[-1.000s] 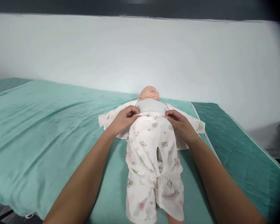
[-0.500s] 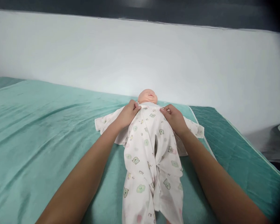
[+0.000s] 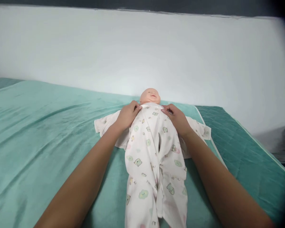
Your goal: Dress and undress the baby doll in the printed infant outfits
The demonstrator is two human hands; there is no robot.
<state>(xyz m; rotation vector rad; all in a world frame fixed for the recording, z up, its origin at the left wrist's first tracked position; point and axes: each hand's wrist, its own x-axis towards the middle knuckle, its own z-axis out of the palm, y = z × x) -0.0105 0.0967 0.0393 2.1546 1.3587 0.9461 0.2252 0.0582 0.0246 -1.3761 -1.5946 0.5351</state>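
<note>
Head view: a baby doll [image 3: 150,95] lies on its back just right of centre, its head toward 12 o'clock and its legs toward 6 o'clock, where they run out of the frame. A pair of white printed trousers [image 3: 154,148] with small green animal figures covers it from the legs up to just under the chin.

The left hand [image 3: 127,115] sits at 10 o'clock from the doll's chest, fingers curled and pinched onto the left end of the trousers' waistband. The right hand [image 3: 177,119] sits at 2 o'clock from the chest, fingers bent and closed on the other end of the waistband — both forearms come in from the bottom corners.

Under the doll a matching white printed top [image 3: 104,122] lies open, its sleeves spread toward 9 and 3 o'clock. All of this rests on a teal blanket [image 3: 42,126], slightly creased, which covers a darker green quilted mattress [image 3: 242,148] that shows at 3 to 4 o'clock. A white wall [image 3: 142,50] fills the upper half, at 12 o'clock.
</note>
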